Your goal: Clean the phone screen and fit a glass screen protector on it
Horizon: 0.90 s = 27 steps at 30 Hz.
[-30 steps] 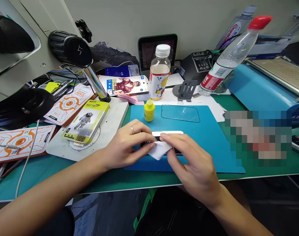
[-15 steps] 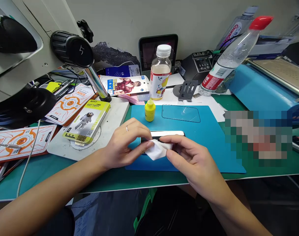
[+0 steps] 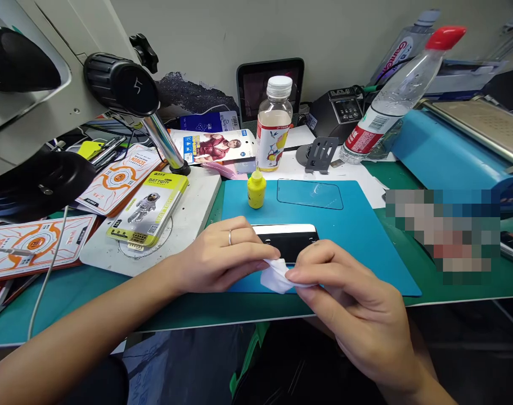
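A small white wipe (image 3: 277, 277) is stretched between my two hands, above the near edge of the blue mat. My left hand (image 3: 229, 253), with a ring on one finger, pinches its left corner. The right side of the cloth is pinched between thumb and fingers of my right hand (image 3: 353, 298). Just beyond the wipe lies a phone (image 3: 296, 244) with a dark screen, partly hidden by both hands. Behind it stand a yellow squeeze bottle (image 3: 256, 191) and a clear screen protector (image 3: 310, 194) with a black border, lying flat on the mat.
The blue mat (image 3: 366, 253) covers the table's middle. On the left, a microscope (image 3: 121, 84) rises over boxed parts, including a yellow battery pack (image 3: 149, 208). Drink bottles (image 3: 274, 126), a tilted red-capped bottle (image 3: 391, 101), a metal phone stand (image 3: 322, 154) and a blue machine (image 3: 446, 146) stand behind.
Both hands have drawn toward me with the white wipe, and my right hand has shifted rightward. More of the phone's dark screen shows now.
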Tool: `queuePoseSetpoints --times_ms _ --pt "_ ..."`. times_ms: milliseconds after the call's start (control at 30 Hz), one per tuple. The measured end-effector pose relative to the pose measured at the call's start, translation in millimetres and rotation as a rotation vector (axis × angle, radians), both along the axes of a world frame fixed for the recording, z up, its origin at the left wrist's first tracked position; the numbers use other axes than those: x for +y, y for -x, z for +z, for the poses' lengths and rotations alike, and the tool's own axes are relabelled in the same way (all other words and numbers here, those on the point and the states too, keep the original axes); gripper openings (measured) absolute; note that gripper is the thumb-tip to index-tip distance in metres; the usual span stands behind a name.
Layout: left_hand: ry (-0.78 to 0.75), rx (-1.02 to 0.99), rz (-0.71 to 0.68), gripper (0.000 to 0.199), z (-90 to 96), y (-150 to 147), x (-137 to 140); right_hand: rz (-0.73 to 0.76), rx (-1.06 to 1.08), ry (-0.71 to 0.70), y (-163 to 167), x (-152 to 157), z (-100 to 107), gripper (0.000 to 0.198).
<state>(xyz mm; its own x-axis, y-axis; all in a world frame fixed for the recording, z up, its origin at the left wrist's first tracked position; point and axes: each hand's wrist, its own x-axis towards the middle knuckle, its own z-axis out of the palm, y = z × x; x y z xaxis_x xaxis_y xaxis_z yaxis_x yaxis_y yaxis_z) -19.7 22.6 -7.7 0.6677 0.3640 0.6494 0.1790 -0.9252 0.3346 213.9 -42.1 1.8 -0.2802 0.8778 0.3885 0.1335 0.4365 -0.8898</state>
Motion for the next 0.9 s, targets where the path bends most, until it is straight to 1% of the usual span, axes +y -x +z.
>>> queuePoseSetpoints --times_ms 100,167,267,333,400,467,533,600,667,800,867,900 --pt "-0.031 0.047 -0.025 0.019 -0.4 0 0 0.035 -0.013 -0.017 -3 -6 3 0.032" --pt "-0.062 0.056 -0.055 0.021 -0.5 1 -1 0.022 -0.040 -0.065 -6 -11 5 0.034" --pt "-0.122 0.001 -0.086 0.039 -1.2 0 -3 -0.025 -0.136 -0.191 -8 -19 8 0.034" --pt "-0.164 -0.048 -0.095 0.046 -2.3 -1 -5 -0.021 -0.202 -0.254 -4 -21 9 0.034" --pt "-0.206 -0.076 -0.095 0.041 -3.5 -4 -8 0.005 -0.234 -0.291 2 -20 7 0.033" --pt "-0.242 -0.079 -0.096 0.028 -4.3 -5 -9 0.000 -0.247 -0.323 10 -19 2 0.030" --pt "-0.246 -0.058 -0.108 0.013 -4.6 -6 -9 -0.040 -0.258 -0.339 15 -17 -3 0.026" --pt "-0.233 -0.037 -0.118 0.006 -4.1 -6 -8 -0.075 -0.266 -0.318 16 -16 -9 0.024" --pt "-0.221 -0.030 -0.113 0.006 -3.3 -6 -8 -0.085 -0.262 -0.256 12 -17 -12 0.022" --pt "-0.164 -0.003 -0.114 0.006 -3.0 -6 -8 -0.059 -0.179 -0.073 3 -20 -16 0.016" --pt "-0.138 0.002 -0.131 0.005 -3.7 -7 -8 -0.014 -0.101 0.029 1 -22 -16 0.011" --pt "-0.133 0.002 -0.138 0.004 -4.1 -8 -8 0.011 -0.070 0.104 1 -23 -16 0.008"
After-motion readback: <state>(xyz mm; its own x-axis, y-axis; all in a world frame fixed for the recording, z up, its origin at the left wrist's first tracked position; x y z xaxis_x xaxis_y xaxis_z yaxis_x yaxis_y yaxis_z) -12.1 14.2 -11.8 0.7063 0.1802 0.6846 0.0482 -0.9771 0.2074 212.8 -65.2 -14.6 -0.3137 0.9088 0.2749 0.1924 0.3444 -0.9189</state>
